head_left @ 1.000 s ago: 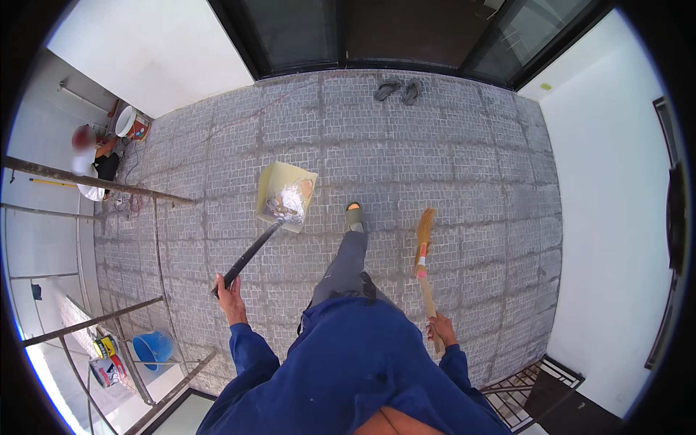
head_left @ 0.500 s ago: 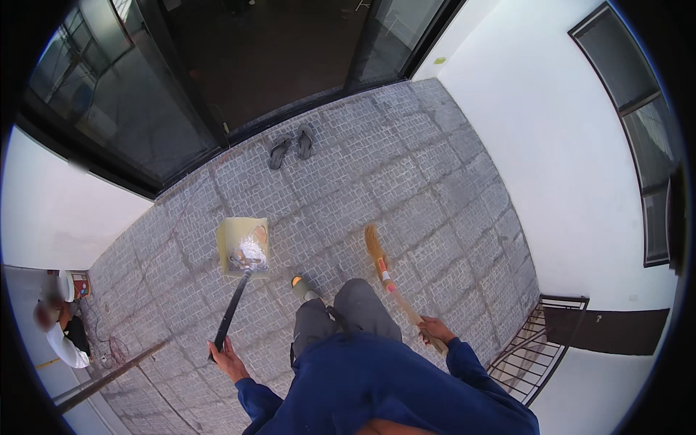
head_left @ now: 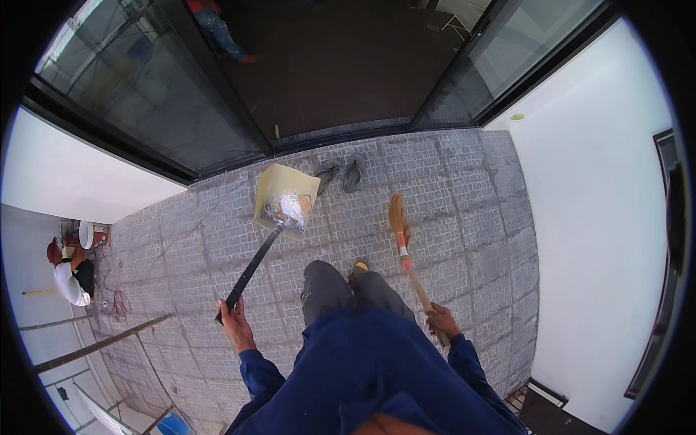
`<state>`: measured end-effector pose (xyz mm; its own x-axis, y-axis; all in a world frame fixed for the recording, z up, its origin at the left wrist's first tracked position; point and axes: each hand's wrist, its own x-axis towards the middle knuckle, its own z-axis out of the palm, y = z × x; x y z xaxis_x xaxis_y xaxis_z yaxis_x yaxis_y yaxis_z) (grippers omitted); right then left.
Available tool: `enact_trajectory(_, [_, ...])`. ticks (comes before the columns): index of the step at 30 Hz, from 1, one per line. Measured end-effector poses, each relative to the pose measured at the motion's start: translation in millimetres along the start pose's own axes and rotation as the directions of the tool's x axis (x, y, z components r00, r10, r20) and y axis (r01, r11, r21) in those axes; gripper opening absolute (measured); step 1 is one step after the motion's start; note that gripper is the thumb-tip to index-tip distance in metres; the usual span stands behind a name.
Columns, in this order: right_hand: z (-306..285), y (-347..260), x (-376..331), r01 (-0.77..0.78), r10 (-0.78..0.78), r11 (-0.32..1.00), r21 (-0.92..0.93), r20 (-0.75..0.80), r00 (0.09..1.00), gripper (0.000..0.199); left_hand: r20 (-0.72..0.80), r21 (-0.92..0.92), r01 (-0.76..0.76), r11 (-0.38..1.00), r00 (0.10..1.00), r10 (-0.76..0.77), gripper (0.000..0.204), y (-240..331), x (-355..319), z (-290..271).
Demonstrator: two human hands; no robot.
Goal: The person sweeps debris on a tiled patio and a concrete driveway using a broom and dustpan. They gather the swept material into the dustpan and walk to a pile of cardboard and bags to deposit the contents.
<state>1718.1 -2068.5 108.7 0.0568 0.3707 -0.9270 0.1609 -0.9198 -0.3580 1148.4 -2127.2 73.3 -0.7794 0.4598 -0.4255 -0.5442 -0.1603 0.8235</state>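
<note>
My left hand (head_left: 236,326) is closed round the black handle of a cream dustpan (head_left: 264,190), which reaches out ahead of me on the left. Whitish and brownish debris (head_left: 288,209) lies heaped in its pan. On the other side my right hand (head_left: 441,320) grips the pale handle of a straw broom (head_left: 397,217), with red and white bands below its bristles. The bristles point away from me over the paving, to the right of the dustpan. Whether pan or bristles touch the ground, I cannot tell.
Grey sandals (head_left: 352,174) lie on the paving (head_left: 449,217) before an open glass doorway (head_left: 341,134). A person in jeans (head_left: 221,32) is inside. Another person (head_left: 72,279) sits far left near a white bucket (head_left: 87,233) and cables. A pole (head_left: 101,344) crosses at lower left; a white wall (head_left: 580,217) stands right.
I have stepped forward, so the doorway and sandals are nearer. The dustpan and broom have moved along with me, still in my hands. A person has come into view inside the doorway.
</note>
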Motion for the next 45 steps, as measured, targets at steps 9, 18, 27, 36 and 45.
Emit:
enact_trajectory(9, [-36, -204, 63, 0.082, -0.081, 0.996, -0.038, 0.043, 0.996, 0.042, -0.181, 0.014, 0.07, 0.997, 0.981, -0.066, 0.027, -35, 48, 158])
enact_trajectory(18, [-10, -337, 73, 0.178, -0.177, 0.983, 0.035, -0.031, 0.984, 0.045, -0.202, 0.126, 0.137, 0.983, 0.973, -0.11, 0.026, -62, 160, 324])
enact_trajectory(27, [-50, -509, 155, 0.278, -0.282, 0.959, 0.047, 0.116, 0.952, 0.038, -0.129, 0.088, 0.07, 0.994, 0.99, -0.058, 0.034, -119, 219, 501])
enact_trajectory(36, [-115, -696, 229, 0.273, -0.257, 0.959, -0.073, 0.173, 0.951, 0.068, -0.156, 0.059, -0.026, 0.998, 0.987, 0.035, 0.05, -111, 259, 690])
enact_trajectory(45, [-116, -794, 261, 0.324, -0.333, 0.943, 0.076, 0.164, 0.929, 0.053, -0.154, 0.028, -0.078, 0.997, 0.985, 0.081, 0.03, -101, 340, 821])
